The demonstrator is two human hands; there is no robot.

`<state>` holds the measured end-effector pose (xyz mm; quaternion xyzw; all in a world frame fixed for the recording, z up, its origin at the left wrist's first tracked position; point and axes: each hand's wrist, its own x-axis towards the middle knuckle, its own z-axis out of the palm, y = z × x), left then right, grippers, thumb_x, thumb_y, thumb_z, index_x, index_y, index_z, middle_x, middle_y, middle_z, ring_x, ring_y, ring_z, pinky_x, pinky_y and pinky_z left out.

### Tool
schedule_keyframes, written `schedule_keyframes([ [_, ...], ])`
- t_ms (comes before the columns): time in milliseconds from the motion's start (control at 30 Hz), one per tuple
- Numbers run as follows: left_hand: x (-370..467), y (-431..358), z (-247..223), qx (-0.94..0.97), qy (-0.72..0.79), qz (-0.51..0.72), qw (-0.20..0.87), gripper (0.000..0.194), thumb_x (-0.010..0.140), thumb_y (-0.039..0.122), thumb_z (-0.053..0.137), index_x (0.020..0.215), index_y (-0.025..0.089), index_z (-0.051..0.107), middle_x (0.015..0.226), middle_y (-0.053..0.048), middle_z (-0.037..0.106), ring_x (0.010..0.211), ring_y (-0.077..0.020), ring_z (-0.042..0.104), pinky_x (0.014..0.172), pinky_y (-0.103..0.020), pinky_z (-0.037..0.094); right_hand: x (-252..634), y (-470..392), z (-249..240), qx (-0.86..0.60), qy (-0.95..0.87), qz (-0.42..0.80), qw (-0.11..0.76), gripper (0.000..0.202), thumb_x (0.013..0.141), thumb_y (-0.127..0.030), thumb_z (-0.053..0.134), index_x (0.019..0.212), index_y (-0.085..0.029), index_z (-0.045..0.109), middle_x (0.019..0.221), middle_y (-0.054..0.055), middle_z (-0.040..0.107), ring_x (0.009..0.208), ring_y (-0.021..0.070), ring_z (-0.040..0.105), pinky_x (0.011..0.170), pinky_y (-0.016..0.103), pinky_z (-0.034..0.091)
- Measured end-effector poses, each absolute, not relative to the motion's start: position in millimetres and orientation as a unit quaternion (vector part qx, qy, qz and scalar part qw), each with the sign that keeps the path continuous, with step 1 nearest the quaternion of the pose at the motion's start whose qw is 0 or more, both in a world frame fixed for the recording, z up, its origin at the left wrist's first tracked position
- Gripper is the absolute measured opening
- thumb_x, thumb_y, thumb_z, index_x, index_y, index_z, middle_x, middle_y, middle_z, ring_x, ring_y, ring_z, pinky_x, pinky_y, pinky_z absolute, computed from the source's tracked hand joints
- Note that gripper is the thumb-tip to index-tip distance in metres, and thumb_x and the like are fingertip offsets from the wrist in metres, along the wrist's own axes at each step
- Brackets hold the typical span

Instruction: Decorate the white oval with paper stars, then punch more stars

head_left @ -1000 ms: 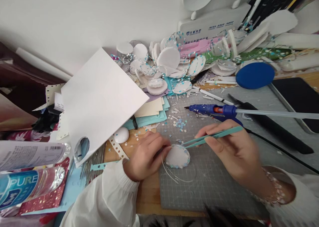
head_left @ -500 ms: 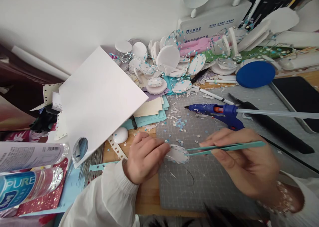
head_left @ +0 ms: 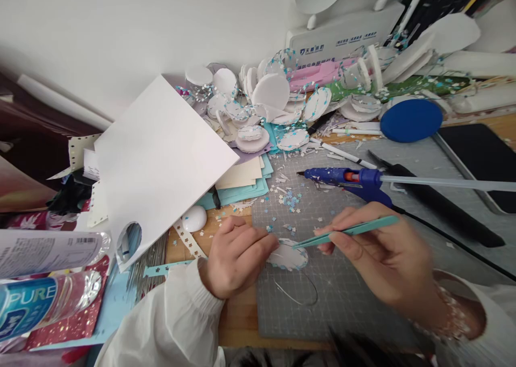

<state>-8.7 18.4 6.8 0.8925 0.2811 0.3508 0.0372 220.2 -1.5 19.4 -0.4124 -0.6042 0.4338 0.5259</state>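
My left hand (head_left: pixel 242 257) pinches the left edge of a small white disc (head_left: pixel 288 255) trimmed with tiny blue and white pieces. Held in my right hand (head_left: pixel 381 265) is a pair of teal tweezers (head_left: pixel 355 230); its tips meet at the disc's upper surface, pressed together. Whether they grip something is too small to tell. A thin wire loop (head_left: pixel 298 300) curves out below the disc over the grey cutting mat (head_left: pixel 342 308). Just beyond the disc, small blue and white paper stars (head_left: pixel 291 199) lie scattered on the mat.
A blue glue gun (head_left: pixel 346 178) with a long glue stick lies behind my right hand, beside a black-handled tool (head_left: pixel 439 200) and a phone (head_left: pixel 484 157). Decorated white discs (head_left: pixel 271 92) pile up along the wall. A white board (head_left: pixel 165 163) and a water bottle (head_left: pixel 48 297) are at left.
My right hand has shifted left, and the tweezers' arms have closed together with the tips now farther in on the disc. The disc tilts more toward me and the wire loop has swung slightly.
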Motion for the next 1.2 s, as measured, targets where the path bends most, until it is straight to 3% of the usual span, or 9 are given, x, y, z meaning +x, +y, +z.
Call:
schedule_keyframes([
  [600, -8, 21, 8, 0.886, 0.296, 0.339, 0.112, 0.017, 0.088, 0.004, 0.049, 0.098, 0.016, 0.057, 0.083, -0.005, 0.071, 0.068, -0.0146, 0.061, 0.068, -0.032, 0.04, 220, 5, 22, -0.43, -0.564, 0.48, 0.517, 0.009, 0.087, -0.014, 0.062, 0.085, -0.023, 0.061, 0.074, -0.001, 0.058, 0.059, 0.0115, 0.065, 0.053, 0.022, 0.057],
  [1033, -8, 23, 9, 0.842, 0.395, 0.317, 0.187, 0.008, 0.092, 0.012, 0.054, 0.089, 0.017, 0.061, 0.077, -0.002, 0.068, 0.069, -0.0146, 0.059, 0.07, -0.03, 0.04, 227, 5, 10, -0.418, -0.483, 0.498, 0.586, 0.007, 0.091, -0.022, 0.059, 0.095, -0.027, 0.061, 0.088, 0.0, 0.063, 0.074, 0.0149, 0.061, 0.062, 0.029, 0.051],
  [1200, -8, 25, 9, 0.818, 0.425, 0.311, 0.233, 0.008, 0.093, 0.016, 0.056, 0.087, 0.016, 0.062, 0.077, -0.002, 0.068, 0.07, -0.0145, 0.06, 0.07, -0.03, 0.041, 230, 13, 13, -0.436, -0.495, 0.569, 0.491, 0.016, 0.094, -0.028, 0.049, 0.084, -0.022, 0.06, 0.075, 0.001, 0.058, 0.073, 0.0159, 0.054, 0.067, 0.03, 0.044],
])
